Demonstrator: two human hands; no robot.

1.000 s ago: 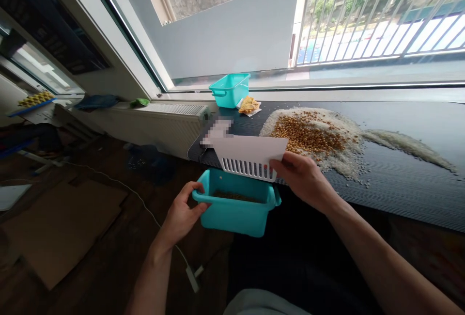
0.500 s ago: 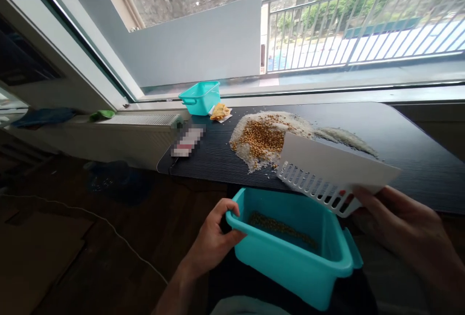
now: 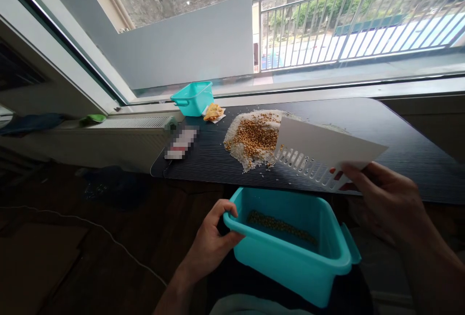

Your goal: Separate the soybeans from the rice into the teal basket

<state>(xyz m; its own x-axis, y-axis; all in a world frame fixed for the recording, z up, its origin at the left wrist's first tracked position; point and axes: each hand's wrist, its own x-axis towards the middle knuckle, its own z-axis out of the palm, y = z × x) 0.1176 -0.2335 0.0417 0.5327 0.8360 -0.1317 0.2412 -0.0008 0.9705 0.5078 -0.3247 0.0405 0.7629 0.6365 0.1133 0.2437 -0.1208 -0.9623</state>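
Note:
My left hand (image 3: 215,230) grips the left rim of a turquoise plastic bin (image 3: 283,257), which sits low in front of me below the table edge. A strip of small greenish-brown grains (image 3: 279,225) lies on the bin's floor. In my right hand (image 3: 385,194) is a thin white slotted sheet (image 3: 327,145), tilted, its row of slots along the lower edge. It hangs over the front of the table. Behind its left end, a heap of yellow-brown beans (image 3: 256,135) rests on white grains (image 3: 236,152) spread on the tabletop.
The dark table (image 3: 203,160) stands against a window. At its back left are a smaller turquoise bin (image 3: 194,99) and a yellow crumpled item (image 3: 213,112) on white paper. A blurred-out object (image 3: 181,143) lies near the left edge. A white cable (image 3: 109,235) crosses the floor.
My right hand has lifted the white slotted sheet slightly, up and off the bin's rim area toward the heap. My left hand keeps its hold on the bin. The view has shifted slightly.

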